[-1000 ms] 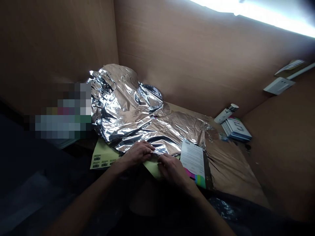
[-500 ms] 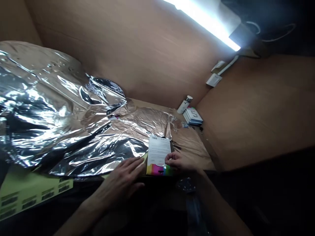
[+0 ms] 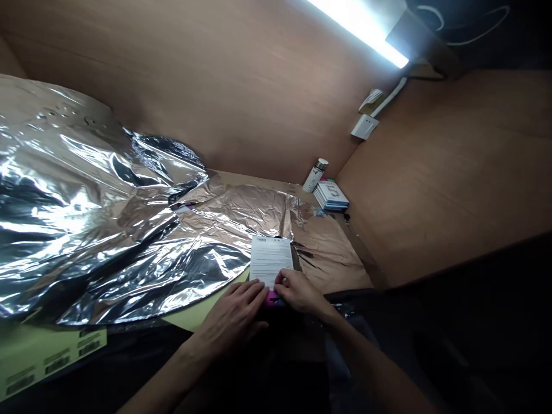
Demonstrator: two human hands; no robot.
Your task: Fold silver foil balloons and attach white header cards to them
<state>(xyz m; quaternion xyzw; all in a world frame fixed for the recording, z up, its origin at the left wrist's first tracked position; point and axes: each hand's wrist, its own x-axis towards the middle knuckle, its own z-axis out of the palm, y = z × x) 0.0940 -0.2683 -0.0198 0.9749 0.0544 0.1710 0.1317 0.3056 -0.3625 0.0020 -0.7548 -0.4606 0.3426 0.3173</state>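
A flat printed package lies on the work surface in front of me, its white face covered in small text and its near end brightly coloured with a dark hang slot. My left hand rests open, fingers stretched out, its fingertips on the package's lower left part. My right hand is closed in a pinch over the lower right part. Whatever is between those fingertips is too small to make out. Beneath and beside the package spreads crinkled silver film.
Yellow sheets with barcode labels stick out at the lower left. In the far corner stand a white bottle and a stack of flat boxes. A power socket hangs on the wooden wall under a lit lamp.
My left hand has moved from beside the package onto its lower left part. My right hand's pinch has shifted left and slightly lower across the package. The camera view has shifted a little.
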